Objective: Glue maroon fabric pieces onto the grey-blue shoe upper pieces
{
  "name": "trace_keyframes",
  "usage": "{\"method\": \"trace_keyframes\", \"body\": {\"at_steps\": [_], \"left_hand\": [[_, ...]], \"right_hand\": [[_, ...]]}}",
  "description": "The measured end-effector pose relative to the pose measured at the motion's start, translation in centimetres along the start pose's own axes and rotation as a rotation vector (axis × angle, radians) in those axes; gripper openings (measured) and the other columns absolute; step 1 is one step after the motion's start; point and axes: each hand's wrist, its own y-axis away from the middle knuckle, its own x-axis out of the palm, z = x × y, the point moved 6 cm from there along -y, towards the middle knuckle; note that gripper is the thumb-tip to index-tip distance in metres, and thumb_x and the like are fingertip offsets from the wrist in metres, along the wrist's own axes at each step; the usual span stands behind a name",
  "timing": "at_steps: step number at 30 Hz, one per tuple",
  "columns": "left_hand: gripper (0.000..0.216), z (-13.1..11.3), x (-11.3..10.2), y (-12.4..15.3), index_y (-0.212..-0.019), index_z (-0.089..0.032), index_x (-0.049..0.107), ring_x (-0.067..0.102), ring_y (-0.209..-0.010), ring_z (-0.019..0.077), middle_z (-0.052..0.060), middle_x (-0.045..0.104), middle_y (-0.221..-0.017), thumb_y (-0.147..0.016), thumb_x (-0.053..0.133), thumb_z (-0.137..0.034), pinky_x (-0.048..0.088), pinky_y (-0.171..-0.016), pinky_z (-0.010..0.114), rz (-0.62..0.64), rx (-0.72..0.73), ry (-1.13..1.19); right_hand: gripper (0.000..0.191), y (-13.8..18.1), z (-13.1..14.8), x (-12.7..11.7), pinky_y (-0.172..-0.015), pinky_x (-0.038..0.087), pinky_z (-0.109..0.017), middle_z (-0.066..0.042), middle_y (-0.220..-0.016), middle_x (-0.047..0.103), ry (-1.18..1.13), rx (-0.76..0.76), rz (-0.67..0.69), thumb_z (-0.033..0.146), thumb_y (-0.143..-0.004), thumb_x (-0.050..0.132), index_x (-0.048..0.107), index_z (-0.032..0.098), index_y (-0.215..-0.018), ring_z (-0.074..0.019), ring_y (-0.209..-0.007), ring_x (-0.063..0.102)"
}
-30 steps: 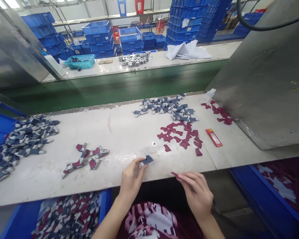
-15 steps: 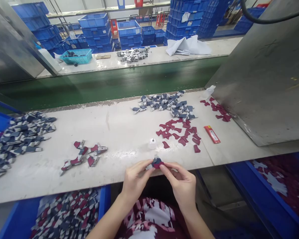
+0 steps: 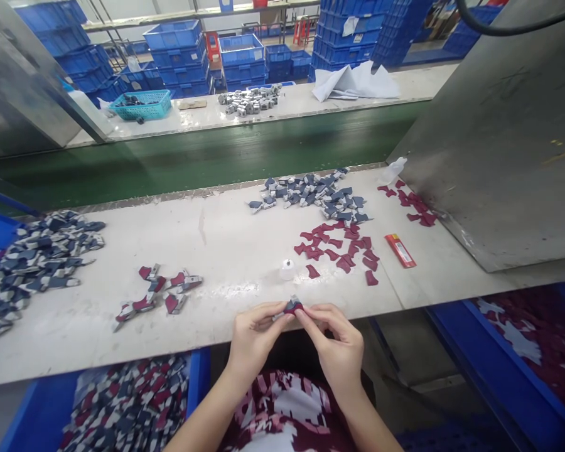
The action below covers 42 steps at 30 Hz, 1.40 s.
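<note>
Between my two hands, just above the table's front edge, is a small grey-and-blue plastic part with a maroon piece (image 3: 292, 306) against its near side. My left hand (image 3: 257, 336) pinches its left end. The fingers of my right hand (image 3: 334, 339) close on its right side, with the thumb pressed to the maroon piece. A small white bottle (image 3: 287, 270) with a dark tip stands just beyond the hands. Loose maroon pieces (image 3: 343, 262) lie to the right of it, and behind them spreads a heap of grey-and-blue parts (image 3: 311, 191).
Several parts with maroon pieces (image 3: 174, 282) lie left of centre. A larger pile (image 3: 42, 257) sits at the far left. A red packet (image 3: 400, 250) lies at right. Blue bins of parts (image 3: 198, 383) and maroon pieces (image 3: 456, 326) stand below the table edge. A metal panel (image 3: 513, 157) rises at right.
The hands have drawn slightly closer together around the part, and the right thumb now covers more of the maroon piece. The view has shifted a little.
</note>
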Motion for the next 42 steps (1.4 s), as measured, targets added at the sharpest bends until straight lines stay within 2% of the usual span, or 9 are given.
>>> {"method": "trace_keyframes", "body": {"at_steps": [4, 6, 8, 11, 14, 20, 26, 37, 42], "left_hand": [[0.018, 0.2, 0.2, -0.1, -0.085, -0.018, 0.083, 0.079, -0.086, 0.0250, 0.008, 0.082, -0.092, -0.069, 0.087, -0.026, 0.065, -0.082, 0.028, -0.029, -0.087, 0.078], [0.021, 0.2, 0.3, -0.1, -0.084, -0.017, 0.083, 0.079, -0.085, 0.0256, 0.008, 0.082, -0.091, -0.068, 0.088, -0.029, 0.066, -0.081, 0.029, -0.009, -0.130, 0.103], [0.022, -0.2, 0.4, -0.2, -0.083, -0.017, 0.083, 0.079, -0.084, 0.0262, 0.008, 0.082, -0.089, -0.067, 0.089, -0.030, 0.066, -0.080, 0.030, 0.027, -0.164, 0.124], [0.022, -0.8, 0.5, -0.1, -0.081, -0.017, 0.083, 0.079, -0.084, 0.0266, 0.008, 0.082, -0.089, -0.066, 0.090, -0.030, 0.066, -0.080, 0.030, 0.081, -0.184, 0.145], [0.025, -0.9, 0.6, 0.2, -0.086, -0.016, 0.082, 0.079, -0.084, 0.0260, 0.008, 0.082, -0.088, -0.065, 0.091, -0.027, 0.066, -0.080, 0.028, 0.100, -0.192, 0.147], [0.034, -0.9, 0.8, 1.2, -0.097, -0.014, 0.080, 0.079, -0.086, 0.0273, 0.010, 0.082, -0.092, -0.065, 0.090, -0.023, 0.067, -0.080, 0.031, 0.021, -0.192, 0.168], [0.035, -2.1, 0.9, 1.9, -0.095, -0.014, 0.079, 0.079, -0.085, 0.0257, 0.008, 0.082, -0.091, -0.063, 0.090, -0.020, 0.067, -0.080, 0.030, -0.115, -0.234, 0.176], [0.035, -1.9, 0.8, 2.0, -0.099, -0.014, 0.080, 0.079, -0.085, 0.0286, 0.010, 0.081, -0.092, -0.066, 0.088, -0.021, 0.068, -0.079, 0.032, -0.062, -0.116, 0.107], [0.030, -2.3, 0.9, 2.3, -0.097, -0.015, 0.081, 0.079, -0.088, 0.0278, 0.008, 0.081, -0.095, -0.067, 0.086, -0.018, 0.067, -0.081, 0.031, -0.063, -0.128, 0.079]], "right_hand": [[0.008, 0.0, 0.8, -0.3, -0.050, 0.050, -0.024, -0.003, -0.075, 0.066, 0.052, -0.111, -0.036, 0.029, -0.084, 0.076, 0.080, 0.024, -0.079, -0.0131, -0.061, 0.059], [0.008, -0.3, 0.4, -0.6, -0.054, 0.053, -0.025, -0.004, -0.080, 0.066, 0.015, -0.074, -0.004, 0.030, -0.084, 0.076, 0.080, 0.024, -0.081, -0.0134, -0.064, 0.061], [0.013, -0.8, -0.6, -0.6, -0.059, 0.057, -0.025, -0.005, -0.089, 0.068, -0.087, 0.033, 0.095, 0.034, -0.083, 0.076, 0.080, 0.024, -0.091, -0.0142, -0.070, 0.065], [0.027, -1.3, -1.5, 0.2, -0.067, 0.060, -0.028, -0.006, -0.096, 0.070, -0.267, 0.177, 0.367, 0.039, -0.086, 0.073, 0.076, 0.024, -0.109, -0.0169, -0.079, 0.069], [0.020, -1.4, -1.1, 0.6, -0.069, 0.059, -0.028, -0.006, -0.091, 0.070, -0.381, 0.165, 0.495, 0.038, -0.089, 0.069, 0.077, 0.024, -0.102, -0.0173, -0.079, 0.068], [0.012, -1.0, -0.4, 0.5, -0.065, 0.056, -0.025, -0.003, -0.082, 0.068, -0.384, 0.070, 0.314, 0.031, -0.090, 0.069, 0.077, 0.025, -0.095, -0.0151, -0.075, 0.065], [0.018, -1.1, 0.4, 0.6, -0.068, 0.058, -0.027, -0.005, -0.088, 0.071, -0.342, 0.039, 0.337, 0.029, -0.092, 0.066, 0.078, 0.025, -0.104, -0.0170, -0.081, 0.068], [0.011, -0.8, 1.0, 0.4, -0.066, 0.055, -0.024, -0.003, -0.084, 0.066, -0.346, -0.027, 0.250, 0.023, -0.090, 0.063, 0.073, 0.024, -0.095, -0.0150, -0.076, 0.064], [0.014, -0.5, 0.8, 0.5, -0.067, 0.054, -0.027, -0.005, -0.086, 0.065, -0.295, -0.054, 0.222, 0.030, -0.092, 0.061, 0.073, 0.022, -0.095, -0.0171, -0.079, 0.063]]}}
